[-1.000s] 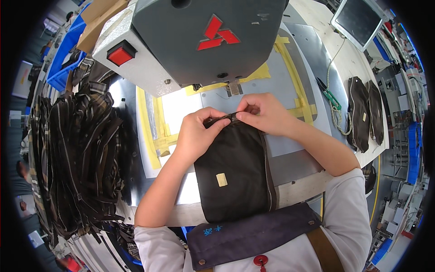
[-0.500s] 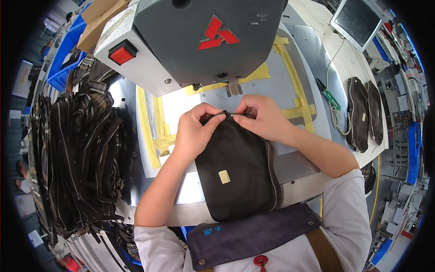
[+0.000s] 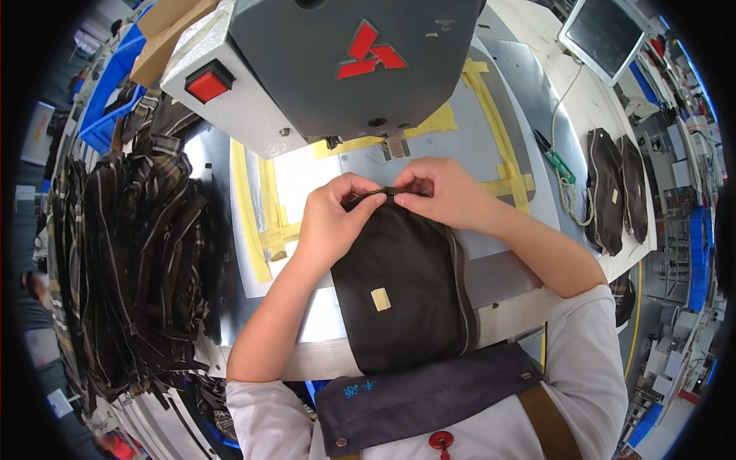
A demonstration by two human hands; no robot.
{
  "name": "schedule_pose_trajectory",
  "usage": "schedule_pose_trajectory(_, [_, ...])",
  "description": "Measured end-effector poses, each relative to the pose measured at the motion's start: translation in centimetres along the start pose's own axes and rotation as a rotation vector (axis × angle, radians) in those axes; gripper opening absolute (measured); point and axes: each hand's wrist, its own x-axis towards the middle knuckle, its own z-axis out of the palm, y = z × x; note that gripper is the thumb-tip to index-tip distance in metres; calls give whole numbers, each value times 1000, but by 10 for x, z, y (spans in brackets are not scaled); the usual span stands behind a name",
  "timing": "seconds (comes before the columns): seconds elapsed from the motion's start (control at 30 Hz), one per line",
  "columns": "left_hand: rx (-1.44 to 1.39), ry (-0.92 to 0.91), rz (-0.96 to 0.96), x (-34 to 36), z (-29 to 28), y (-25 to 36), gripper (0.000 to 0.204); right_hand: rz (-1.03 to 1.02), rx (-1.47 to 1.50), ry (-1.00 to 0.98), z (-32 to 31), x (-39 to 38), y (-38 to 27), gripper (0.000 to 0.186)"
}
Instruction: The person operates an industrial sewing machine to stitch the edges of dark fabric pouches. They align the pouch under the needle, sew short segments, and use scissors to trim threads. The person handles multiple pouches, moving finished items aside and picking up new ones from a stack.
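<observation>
A dark brown fabric piece (image 3: 399, 268) with a metal zipper down its right side and a small cream tag lies before me, its near end over the table's front edge. At its far end, my left hand (image 3: 330, 218) pinches the left part of the edge between thumb and fingers. My right hand (image 3: 452, 198) pinches the same edge a little to the right, so a short bit of dark zipper shows between the two hands. Just beyond my fingers is the metal foot (image 3: 396, 146) of a grey sewing machine (image 3: 360, 69). My fingers hide part of the edge.
A tall pile of zippered dark and plaid pieces (image 3: 138, 253) hangs at the left, by a blue bin (image 3: 107, 123). Yellow tape (image 3: 502, 115) marks the metal plate. Green-handled snips (image 3: 560, 165) and two dark zippered pieces (image 3: 606, 192) lie right, below a screen (image 3: 604, 34).
Almost nothing differs. Both hands keep their pinch on the far edge, and the right fingers have shifted very slightly.
</observation>
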Motion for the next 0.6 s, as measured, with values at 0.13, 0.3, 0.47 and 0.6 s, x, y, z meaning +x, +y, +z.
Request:
schedule_pose_trajectory(0.13, [38, 1, -5, 0, 2, 1, 10, 43, -82, 23, 2, -1, -1, 21])
schedule_pose_trajectory(0.3, [38, 8, 80, 1, 3, -3, 10, -25, -7, 45, 7, 1, 1, 19])
schedule_pose_trajectory(0.47, [-8, 3, 88, 2, 6, -5, 12, 39, 72, 7, 6, 3, 1, 11])
schedule_pose_trajectory(0.6, [-58, 13, 99, 2, 5, -8, 12, -14, 78, 45, 9, 4, 6, 12])
